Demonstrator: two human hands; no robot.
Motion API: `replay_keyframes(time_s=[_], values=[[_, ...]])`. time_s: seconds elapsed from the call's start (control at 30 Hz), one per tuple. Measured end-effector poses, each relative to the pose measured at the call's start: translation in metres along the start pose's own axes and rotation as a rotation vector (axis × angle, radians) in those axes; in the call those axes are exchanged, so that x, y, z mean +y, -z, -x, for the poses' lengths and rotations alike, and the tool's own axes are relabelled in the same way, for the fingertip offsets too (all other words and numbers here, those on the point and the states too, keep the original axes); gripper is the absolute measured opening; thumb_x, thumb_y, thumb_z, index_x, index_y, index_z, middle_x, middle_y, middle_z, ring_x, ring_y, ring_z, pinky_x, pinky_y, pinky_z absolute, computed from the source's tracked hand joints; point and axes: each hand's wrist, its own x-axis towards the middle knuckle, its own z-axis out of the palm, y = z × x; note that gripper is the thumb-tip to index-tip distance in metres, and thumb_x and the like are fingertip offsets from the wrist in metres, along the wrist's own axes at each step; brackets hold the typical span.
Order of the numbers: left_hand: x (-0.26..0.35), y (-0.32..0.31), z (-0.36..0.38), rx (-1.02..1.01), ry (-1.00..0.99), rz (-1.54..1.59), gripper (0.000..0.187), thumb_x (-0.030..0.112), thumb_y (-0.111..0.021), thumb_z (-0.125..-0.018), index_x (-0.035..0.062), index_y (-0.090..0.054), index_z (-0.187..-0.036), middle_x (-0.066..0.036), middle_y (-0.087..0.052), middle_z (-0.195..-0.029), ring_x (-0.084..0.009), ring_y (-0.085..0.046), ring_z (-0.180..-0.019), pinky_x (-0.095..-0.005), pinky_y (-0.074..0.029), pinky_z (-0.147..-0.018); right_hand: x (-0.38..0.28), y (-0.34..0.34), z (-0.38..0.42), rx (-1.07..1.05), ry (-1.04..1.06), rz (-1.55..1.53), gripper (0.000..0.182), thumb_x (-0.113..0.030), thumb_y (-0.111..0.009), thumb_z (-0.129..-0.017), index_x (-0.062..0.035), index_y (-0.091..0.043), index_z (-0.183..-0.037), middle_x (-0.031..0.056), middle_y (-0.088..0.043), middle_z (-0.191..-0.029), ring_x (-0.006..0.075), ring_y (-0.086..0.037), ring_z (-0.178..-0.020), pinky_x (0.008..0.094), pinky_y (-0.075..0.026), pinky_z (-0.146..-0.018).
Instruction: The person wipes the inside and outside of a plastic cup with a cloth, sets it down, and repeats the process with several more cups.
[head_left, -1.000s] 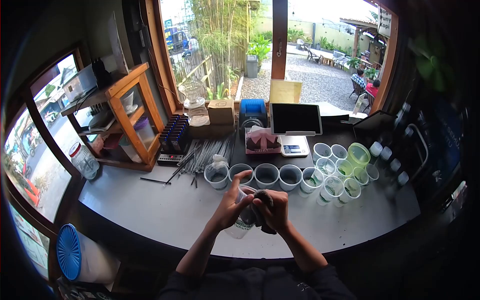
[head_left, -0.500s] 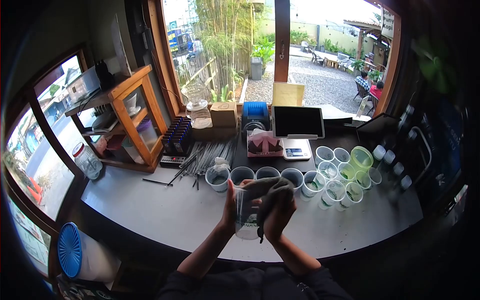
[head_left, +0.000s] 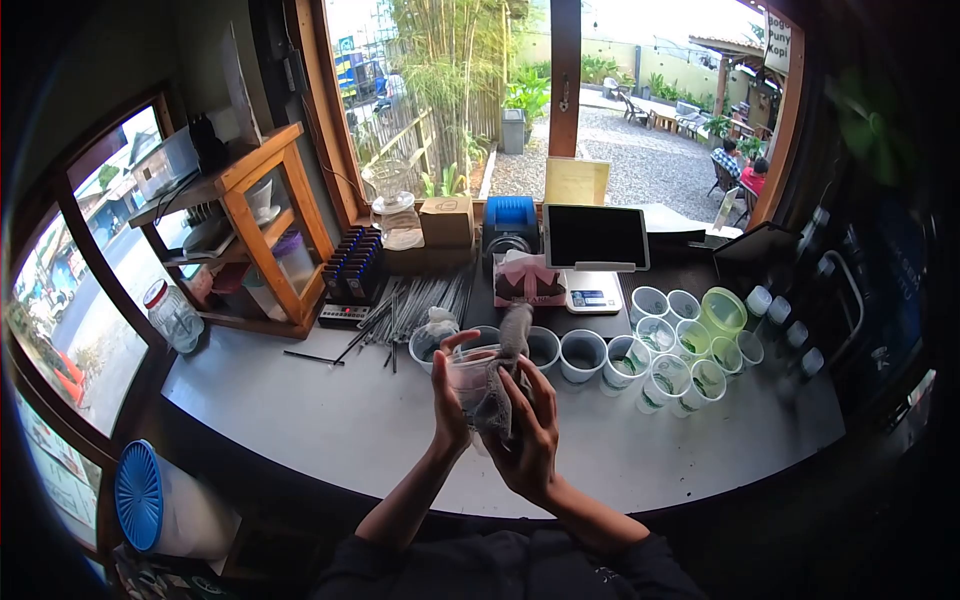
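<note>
1. Left hand (head_left: 450, 405), fingers spread, holds the cup (head_left: 470, 376) above the worktop (head_left: 340, 425), toward mid front edge; light pressure should spare thin plastic.
2. Right hand (head_left: 532, 430) grips the cloth (head_left: 515, 335) against it; best kept bunched.
3. Clear the row (head_left: 582, 358) behind.

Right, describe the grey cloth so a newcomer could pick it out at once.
Below the big window runs a pale counter. Over its middle, the left hand is against a clear cup, and the right hand holds the cloth against it. Unlike the clear cup, the cloth is dark grey and opaque.
</note>
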Motion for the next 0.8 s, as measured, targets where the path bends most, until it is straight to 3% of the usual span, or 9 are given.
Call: replay_keyframes(time_s=[0.1, 0.13, 0.23, 0.27, 0.3, 0.43, 0.6, 0.7, 0.8], values=[[0.014, 0.001, -0.003, -0.171, -0.024, 0.163, 0.067, 0.062, -0.036, -0.093, 0.0069, -0.032, -0.133, -0.019, -0.058, -0.111, -0.0259, -0.063, -0.099, -0.0368, -0.052, -0.088, -0.015, 0.004, -0.015, -0.104, 0.019, -0.022, 0.068, -0.020, -0.072, -0.075, 0.0034, -0.047, -0.134, 0.0287, -0.035, -0.142, 0.0460, -0.033, -0.134, 0.0506, -0.032, -0.107], [0.024, -0.009, 0.001, -0.194, -0.028, 0.049, 0.077, 0.069, -0.034, -0.089, 0.0057, -0.035, -0.134, -0.021, -0.054, -0.124, -0.0293, -0.058, -0.110, -0.0389, -0.045, -0.097, -0.018, 0.000, -0.019, -0.031, 0.042, -0.046, 0.067, -0.020, -0.072, -0.075, 0.0035, -0.048, -0.133, 0.0274, -0.035, -0.144, 0.0454, -0.030, -0.137, 0.0516, -0.031, -0.108], [0.027, -0.006, 0.009, -0.348, -0.020, -0.061, 0.084, 0.066, -0.045, -0.087, 0.0054, -0.021, -0.141, -0.018, -0.055, -0.121, -0.0227, -0.058, -0.107, -0.0339, -0.046, -0.091, -0.008, 0.006, -0.035, -0.017, 0.096, -0.075, 0.067, -0.018, -0.070, -0.073, -0.0020, -0.048, -0.135, 0.0247, -0.042, -0.139, 0.0407, -0.035, -0.135, 0.0517, -0.029, -0.110], [0.029, -0.002, 0.011, -0.376, -0.009, -0.111, 0.088, 0.065, -0.049, -0.086, 0.0051, -0.019, -0.143, -0.017, -0.054, -0.121, -0.0212, -0.058, -0.107, -0.0328, -0.046, -0.091, -0.003, 0.009, -0.042, -0.051, 0.112, -0.121, 0.058, -0.020, -0.071, -0.071, -0.0010, -0.055, -0.123, 0.0206, -0.057, -0.122, 0.0369, -0.051, -0.122, 0.0492, -0.034, -0.108], [0.030, 0.002, 0.013, -0.405, 0.001, -0.162, 0.091, 0.064, -0.052, -0.084, 0.0049, -0.017, -0.144, -0.016, -0.054, -0.121, -0.0196, -0.057, -0.107, -0.0318, -0.045, -0.091, 0.007, 0.007, -0.046, -0.035, 0.201, -0.159, 0.041, -0.021, -0.074, -0.067, -0.0010, -0.063, -0.101, 0.0143, -0.065, -0.092, 0.0307, -0.066, -0.090, 0.0411, -0.050, -0.088], [0.044, 0.004, 0.012, -0.420, 0.067, -0.357, 0.089, 0.063, -0.057, -0.082, 0.0050, -0.025, -0.142, -0.015, -0.056, -0.117, -0.0197, -0.057, -0.107, -0.0324, -0.042, -0.093, 0.017, 0.010, -0.048, -0.127, 0.131, -0.241, 0.029, -0.022, -0.079, -0.063, -0.0025, -0.061, -0.074, 0.0080, -0.055, -0.060, 0.0246, -0.057, -0.053, 0.0322, -0.042, -0.050], [0.054, -0.002, 0.011, -0.313, 0.134, -0.548, 0.087, 0.068, -0.051, -0.084, 0.0072, -0.026, -0.141, -0.019, -0.058, -0.115, -0.0222, -0.058, -0.107, -0.0343, -0.042, -0.094, 0.008, 0.000, -0.043, -0.020, -0.226, -0.403, 0.018, -0.010, -0.075, -0.078, 0.0020, -0.063, -0.075, 0.0014, -0.058, -0.058, 0.0051, -0.052, -0.052, 0.0221, -0.041, -0.048], [0.050, 0.006, 0.012, -0.297, 0.129, -0.529, 0.087, 0.071, -0.046, -0.085, 0.0075, -0.025, -0.142, -0.021, -0.055, -0.119, -0.0237, -0.058, -0.109, -0.0352, -0.042, -0.096, 0.007, 0.003, -0.038, -0.080, -0.425, -0.496, 0.009, -0.007, -0.074, -0.076, -0.0002, -0.069, -0.079, 0.0047, -0.061, -0.065, 0.0118, -0.059, -0.057, 0.0270, -0.045, -0.054], [0.046, 0.008, 0.015, -0.328, 0.184, -0.166, 0.091, 0.074, -0.042, -0.085, 0.0066, -0.024, -0.143, -0.021, -0.054, -0.121, -0.0252, -0.057, -0.112, -0.0365, -0.043, -0.098, 0.033, -0.010, -0.027, 0.157, -0.043, -0.662, 0.012, -0.006, -0.073, -0.077, 0.0019, -0.066, -0.082, 0.0056, -0.063, -0.072, 0.0112, -0.060, -0.064, 0.0255, -0.046, -0.058]])
